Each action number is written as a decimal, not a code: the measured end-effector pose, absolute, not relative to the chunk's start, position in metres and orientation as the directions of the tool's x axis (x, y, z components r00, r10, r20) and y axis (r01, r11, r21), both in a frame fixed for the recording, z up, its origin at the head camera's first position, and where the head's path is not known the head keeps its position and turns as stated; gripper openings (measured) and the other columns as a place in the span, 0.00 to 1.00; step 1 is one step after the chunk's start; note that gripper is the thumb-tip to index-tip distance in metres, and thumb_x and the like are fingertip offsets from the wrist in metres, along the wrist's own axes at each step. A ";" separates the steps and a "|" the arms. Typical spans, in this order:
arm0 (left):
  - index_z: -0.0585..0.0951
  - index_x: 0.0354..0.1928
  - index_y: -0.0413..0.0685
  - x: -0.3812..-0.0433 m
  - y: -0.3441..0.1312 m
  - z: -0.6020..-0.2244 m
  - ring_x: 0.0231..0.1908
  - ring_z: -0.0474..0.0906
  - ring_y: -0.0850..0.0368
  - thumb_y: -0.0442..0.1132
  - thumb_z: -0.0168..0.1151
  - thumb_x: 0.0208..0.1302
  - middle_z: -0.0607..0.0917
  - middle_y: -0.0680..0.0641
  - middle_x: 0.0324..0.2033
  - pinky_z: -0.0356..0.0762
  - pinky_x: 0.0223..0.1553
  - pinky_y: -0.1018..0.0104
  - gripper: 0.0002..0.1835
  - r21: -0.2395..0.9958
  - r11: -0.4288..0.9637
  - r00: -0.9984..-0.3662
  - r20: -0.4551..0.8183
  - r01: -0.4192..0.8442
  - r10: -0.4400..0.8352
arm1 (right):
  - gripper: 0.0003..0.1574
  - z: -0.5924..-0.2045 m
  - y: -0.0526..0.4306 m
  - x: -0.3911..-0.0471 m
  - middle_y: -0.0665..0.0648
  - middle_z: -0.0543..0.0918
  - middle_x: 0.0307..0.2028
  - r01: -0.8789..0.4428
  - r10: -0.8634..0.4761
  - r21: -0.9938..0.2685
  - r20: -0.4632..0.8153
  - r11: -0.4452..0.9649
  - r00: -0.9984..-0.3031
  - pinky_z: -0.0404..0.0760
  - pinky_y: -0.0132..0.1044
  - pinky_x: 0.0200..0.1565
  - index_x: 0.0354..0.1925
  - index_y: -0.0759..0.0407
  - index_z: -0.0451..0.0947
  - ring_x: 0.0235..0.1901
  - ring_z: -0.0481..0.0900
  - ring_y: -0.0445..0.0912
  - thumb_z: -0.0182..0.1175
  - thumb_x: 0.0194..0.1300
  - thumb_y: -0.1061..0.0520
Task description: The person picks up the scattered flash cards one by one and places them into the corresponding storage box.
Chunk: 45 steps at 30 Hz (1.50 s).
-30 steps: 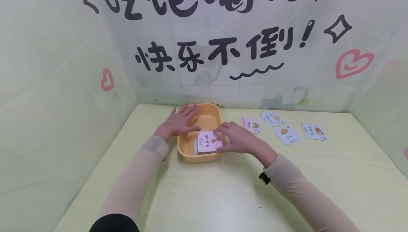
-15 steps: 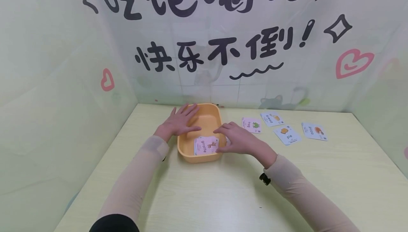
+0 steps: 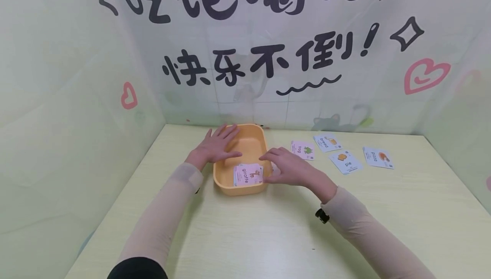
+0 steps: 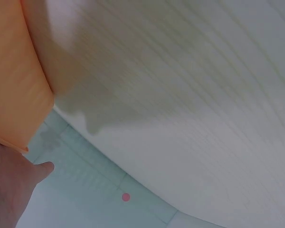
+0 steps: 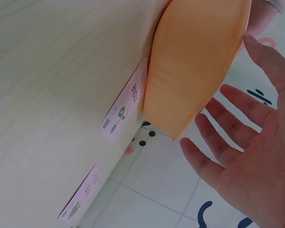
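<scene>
On the pale wood-grain table (image 3: 299, 236), 5 printed rectangular cards (image 3: 346, 162) (2 pink, 3 blue) are scattered; 1 pink giraffe card (image 3: 247, 175) is laid in 1 rounded orange tray (image 3: 249, 145), flanked by splayed left hand (image 3: 215, 147) and relaxed, released right hand (image 3: 288, 167).

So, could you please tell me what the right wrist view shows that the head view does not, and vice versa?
Only the right wrist view shows the palm of the right hand and the green picture on the card beside the tray.

Only the head view shows the giraffe card inside the tray and the bread card, pie card and pizza card on the table.

Both show the tray, table, right hand, frog card and part of the left hand.
</scene>
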<state>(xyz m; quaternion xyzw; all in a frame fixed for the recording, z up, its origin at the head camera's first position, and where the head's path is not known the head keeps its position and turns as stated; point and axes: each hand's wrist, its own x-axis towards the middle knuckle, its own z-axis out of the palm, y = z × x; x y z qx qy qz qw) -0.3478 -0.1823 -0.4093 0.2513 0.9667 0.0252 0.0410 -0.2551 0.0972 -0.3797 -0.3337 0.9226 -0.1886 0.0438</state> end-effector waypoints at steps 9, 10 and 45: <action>0.43 0.80 0.58 -0.350 -0.184 -0.411 0.80 0.36 0.42 0.73 0.46 0.66 0.42 0.52 0.81 0.40 0.73 0.28 0.50 0.068 0.871 -0.869 -0.067 0.486 0.490 | 0.38 -0.381 0.110 -0.256 0.56 0.78 0.62 -0.574 -0.608 -0.401 0.050 0.714 -0.792 0.75 0.51 0.65 0.64 0.55 0.75 0.63 0.74 0.53 0.69 0.60 0.42; 0.43 0.80 0.58 -0.350 -0.184 -0.411 0.80 0.36 0.42 0.73 0.46 0.66 0.42 0.52 0.81 0.40 0.73 0.28 0.50 0.066 0.872 -0.869 -0.067 0.486 0.490 | 0.38 -0.381 0.113 -0.256 0.56 0.78 0.62 -0.570 -0.605 -0.406 0.053 0.714 -0.795 0.75 0.51 0.65 0.64 0.55 0.75 0.63 0.74 0.53 0.69 0.60 0.42; 0.43 0.80 0.57 -0.349 -0.183 -0.411 0.80 0.36 0.42 0.72 0.45 0.66 0.42 0.52 0.81 0.41 0.73 0.28 0.50 0.072 0.877 -0.875 -0.069 0.475 0.479 | 0.63 -0.390 0.231 -0.267 0.67 0.53 0.77 -0.204 -0.260 -0.721 0.035 0.662 -0.965 0.59 0.60 0.73 0.79 0.64 0.44 0.75 0.54 0.66 0.69 0.62 0.42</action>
